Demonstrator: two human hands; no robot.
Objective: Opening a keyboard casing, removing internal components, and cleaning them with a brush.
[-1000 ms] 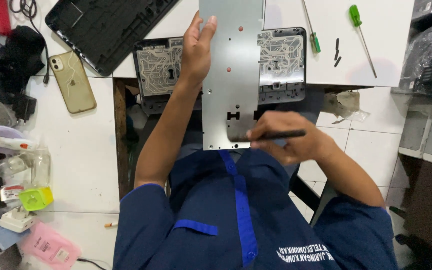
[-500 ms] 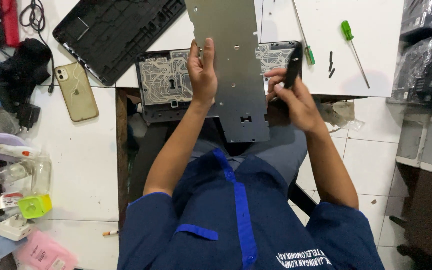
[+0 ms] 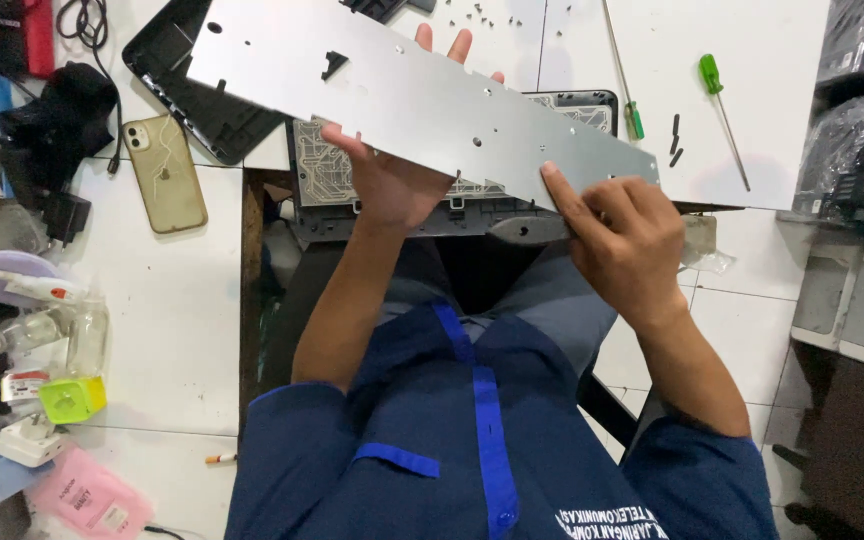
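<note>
A long silver metal plate (image 3: 422,100), punched with small holes and slots, was held up over the desk edge, slanting from about ten o'clock down to four o'clock across the upper middle of the view. The left hand (image 3: 397,180) cupped it from underneath near its middle, thumb on the near edge and fingertips showing past the far edge. The right hand (image 3: 622,240) closed on the plate's lower right corner, forefinger laid along the near edge; a dark handle (image 3: 527,230) stuck out of that same fist toward nine o'clock.

Directly behind the plate lay a keyboard underside with printed traces (image 3: 352,170). At ten o'clock from the plate a black laptop shell (image 3: 187,90) rested on the white desk (image 3: 172,330), and at nine o'clock a phone in a pale gold case (image 3: 164,172) lay flat. At two o'clock a green-handled screwdriver (image 3: 722,115) and a thinner screwdriver (image 3: 620,70) lay apart on white paper. At seven o'clock, bottles and a lime-green block (image 3: 72,398) crowded the desk's left side.
</note>
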